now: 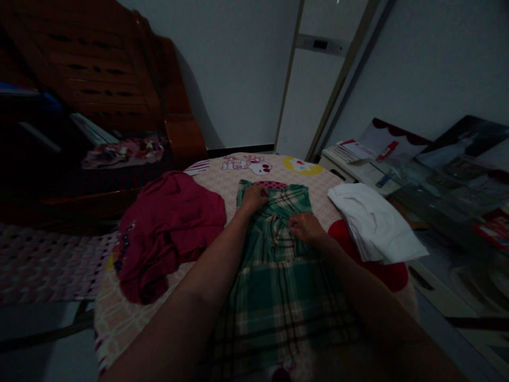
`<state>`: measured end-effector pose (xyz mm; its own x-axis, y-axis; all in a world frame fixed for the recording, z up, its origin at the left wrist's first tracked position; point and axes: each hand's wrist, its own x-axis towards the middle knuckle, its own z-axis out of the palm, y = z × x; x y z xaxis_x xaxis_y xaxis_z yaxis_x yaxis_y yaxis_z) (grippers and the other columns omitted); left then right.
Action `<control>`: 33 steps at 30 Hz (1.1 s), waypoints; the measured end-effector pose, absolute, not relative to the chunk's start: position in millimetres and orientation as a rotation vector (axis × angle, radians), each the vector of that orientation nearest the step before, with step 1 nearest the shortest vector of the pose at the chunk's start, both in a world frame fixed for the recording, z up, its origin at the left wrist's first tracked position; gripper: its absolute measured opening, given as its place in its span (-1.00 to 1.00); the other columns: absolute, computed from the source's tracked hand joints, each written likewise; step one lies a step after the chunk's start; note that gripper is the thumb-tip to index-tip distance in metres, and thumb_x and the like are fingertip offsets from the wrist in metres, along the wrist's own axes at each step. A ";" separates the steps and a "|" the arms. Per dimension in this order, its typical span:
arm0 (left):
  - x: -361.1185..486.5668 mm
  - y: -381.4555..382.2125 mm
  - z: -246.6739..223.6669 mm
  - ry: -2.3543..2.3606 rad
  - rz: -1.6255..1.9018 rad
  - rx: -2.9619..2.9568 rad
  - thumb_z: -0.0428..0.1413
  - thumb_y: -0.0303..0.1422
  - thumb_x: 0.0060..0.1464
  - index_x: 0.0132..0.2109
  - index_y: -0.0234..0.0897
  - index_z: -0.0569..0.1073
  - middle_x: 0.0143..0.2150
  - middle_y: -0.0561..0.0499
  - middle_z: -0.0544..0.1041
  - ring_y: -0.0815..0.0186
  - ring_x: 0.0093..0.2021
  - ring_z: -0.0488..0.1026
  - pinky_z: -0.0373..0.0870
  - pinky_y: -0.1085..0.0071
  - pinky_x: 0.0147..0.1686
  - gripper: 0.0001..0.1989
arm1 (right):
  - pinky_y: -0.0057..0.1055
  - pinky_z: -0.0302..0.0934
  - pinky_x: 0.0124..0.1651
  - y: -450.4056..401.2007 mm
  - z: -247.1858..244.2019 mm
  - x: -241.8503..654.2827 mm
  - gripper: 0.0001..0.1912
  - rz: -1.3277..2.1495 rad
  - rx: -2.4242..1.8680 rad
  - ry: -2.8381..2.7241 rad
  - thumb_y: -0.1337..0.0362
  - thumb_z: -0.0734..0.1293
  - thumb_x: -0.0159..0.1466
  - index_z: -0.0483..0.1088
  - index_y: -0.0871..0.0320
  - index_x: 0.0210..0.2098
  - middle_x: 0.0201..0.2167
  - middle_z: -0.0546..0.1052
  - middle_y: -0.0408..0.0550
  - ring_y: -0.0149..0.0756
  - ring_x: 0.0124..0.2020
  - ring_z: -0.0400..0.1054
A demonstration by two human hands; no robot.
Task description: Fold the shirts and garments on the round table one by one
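A green plaid garment (274, 286) lies spread over a round table, its far end narrower and bunched into creases. At its upper left, my left hand (253, 198) is closed, with bent fingers gripping the cloth near the far edge. My right hand (307, 228) is lower and to the right, its fingers curled together on a gathered fold of the same garment. Both forearms cross over the cloth and cover part of its sides. A crumpled magenta garment (178, 217) lies left of my hands, and a folded white cloth (374, 220) lies to the right.
The table carries a patterned pink tablecloth (238, 172). A carved wooden chair (99, 69) stands at the back left, and a woven seat (51, 260) is at the left. On the right is a cluttered glass-topped cabinet (449, 185). A tall white appliance (314, 79) stands behind.
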<state>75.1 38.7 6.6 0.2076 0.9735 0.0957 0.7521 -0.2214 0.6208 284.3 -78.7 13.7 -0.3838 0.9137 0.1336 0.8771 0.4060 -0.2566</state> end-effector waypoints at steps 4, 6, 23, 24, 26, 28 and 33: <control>76.0 38.1 6.6 1.599 0.666 2.072 0.18 -0.54 -0.01 -0.13 -0.26 0.60 -0.21 -0.02 0.65 0.25 -0.18 0.56 0.43 0.41 -0.08 -0.72 | -0.40 0.25 -0.35 -75.4 22.8 286.7 -0.85 0.536 -1.472 -2.412 0.33 0.34 0.19 0.58 0.12 -0.42 -0.49 0.59 -0.08 -0.25 -0.43 0.47; 76.6 38.1 6.5 1.603 0.663 2.089 0.16 -0.56 -0.01 -0.12 -0.27 0.60 -0.20 -0.05 0.65 0.23 -0.16 0.57 0.43 0.39 -0.05 -0.71 | -0.43 0.24 -0.38 -74.5 26.1 286.5 -0.85 0.745 -1.433 -2.403 0.31 0.35 0.20 0.58 0.15 -0.43 -0.51 0.58 -0.10 -0.27 -0.45 0.46; 65.4 47.2 1.4 1.611 0.554 2.212 0.18 -0.34 0.14 0.27 -0.27 0.39 0.37 -0.23 0.35 0.03 0.37 0.25 0.07 0.06 0.38 -0.45 | 0.01 0.12 0.36 -52.2 -15.7 300.6 -0.54 0.239 -1.448 -2.308 0.12 0.24 0.42 0.40 0.09 0.25 0.29 0.41 0.13 -0.05 0.34 0.25; 62.4 48.6 5.8 1.598 0.574 2.180 0.19 -0.35 0.11 0.27 -0.27 0.40 0.33 -0.21 0.40 0.05 0.34 0.30 0.13 0.10 0.36 -0.44 | 0.00 0.16 0.34 -55.8 -7.9 304.0 -0.56 0.295 -1.409 -2.293 0.14 0.24 0.41 0.43 0.09 0.22 0.25 0.46 0.11 -0.07 0.30 0.30; 54.5 49.1 17.1 1.591 0.645 2.133 0.19 -0.37 0.08 0.24 -0.27 0.43 0.27 -0.18 0.47 0.10 0.28 0.36 0.22 0.20 0.30 -0.45 | -0.03 0.23 0.28 -68.9 8.3 309.8 -0.62 0.377 -1.356 -2.249 0.17 0.28 0.38 0.50 0.07 0.13 0.16 0.54 0.06 -0.09 0.22 0.40; 46.2 44.4 30.1 1.592 0.732 2.135 0.18 -0.39 0.06 0.18 -0.28 0.49 0.22 -0.16 0.51 0.12 0.25 0.40 0.27 0.27 0.27 -0.50 | -0.05 0.30 0.22 -88.7 21.5 313.1 -0.68 0.422 -1.344 -2.205 0.21 0.32 0.33 0.56 0.06 0.04 0.07 0.60 0.04 -0.08 0.13 0.47; 37.8 4.2 59.4 1.381 0.774 2.230 0.16 -0.40 0.04 -0.09 -0.27 0.63 -0.10 -0.05 0.65 0.19 -0.07 0.55 0.40 0.35 0.04 -0.73 | -0.16 0.40 0.06 -143.6 33.6 317.9 -0.73 0.474 -1.355 -2.177 0.24 0.35 0.26 0.61 0.10 -0.09 -0.10 0.67 0.03 -0.10 -0.05 0.56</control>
<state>37.8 4.2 59.4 0.3573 0.9019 0.2428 0.6777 -0.4292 0.5971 317.9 -143.6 33.6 -0.3581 0.8998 0.2491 0.7149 0.4359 -0.5468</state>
